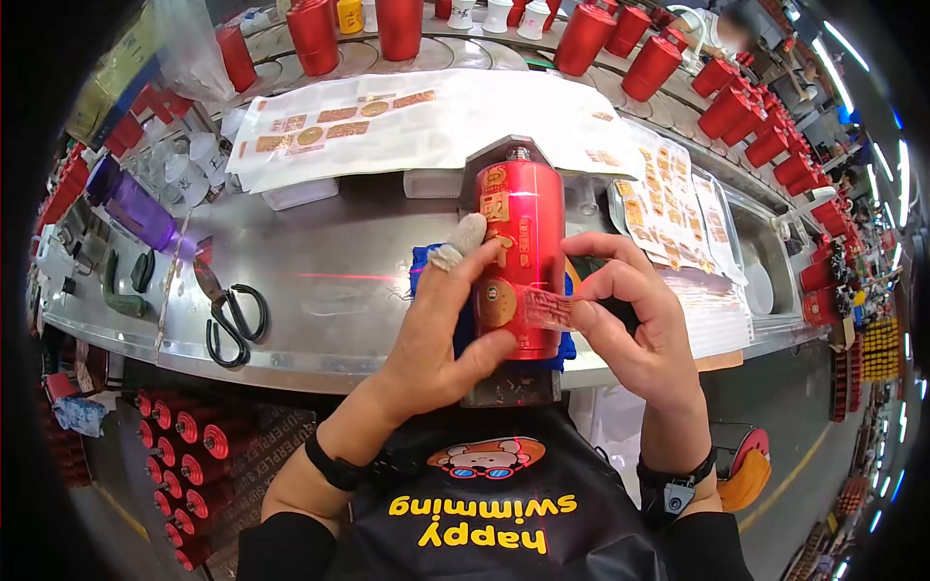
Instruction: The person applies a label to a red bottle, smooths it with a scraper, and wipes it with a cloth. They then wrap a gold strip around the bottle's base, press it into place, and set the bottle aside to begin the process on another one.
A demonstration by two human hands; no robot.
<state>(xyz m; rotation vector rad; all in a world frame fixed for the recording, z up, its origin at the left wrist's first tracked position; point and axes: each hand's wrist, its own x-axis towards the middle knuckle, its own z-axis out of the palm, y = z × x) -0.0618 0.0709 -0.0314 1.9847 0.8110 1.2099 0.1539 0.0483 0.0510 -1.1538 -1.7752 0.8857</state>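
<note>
A glossy red bottle (542, 203) with gold decals lies in a dark cradle, its neck pointing away from me, over a blue cloth (419, 259). My left hand (436, 329) grips its left side, thumb near the base; one finger wears a whitish wrap. Between the thumb and fingers of my right hand (635, 320) is the end of a clear sticker (548, 309) with red and gold print. The sticker's other part lies against the bottle's lower front, beside a round gold emblem (497, 303). Its exact contact with the surface is partly hidden by my fingers.
White decal sheets (387, 145) lie behind the bottle, with more sheets (668, 194) at right. Black-handled scissors (228, 310) and a purple cup (131, 203) are at left. A conveyor (455, 53) carries red bottles at the back. A person (712, 29) sits beyond it.
</note>
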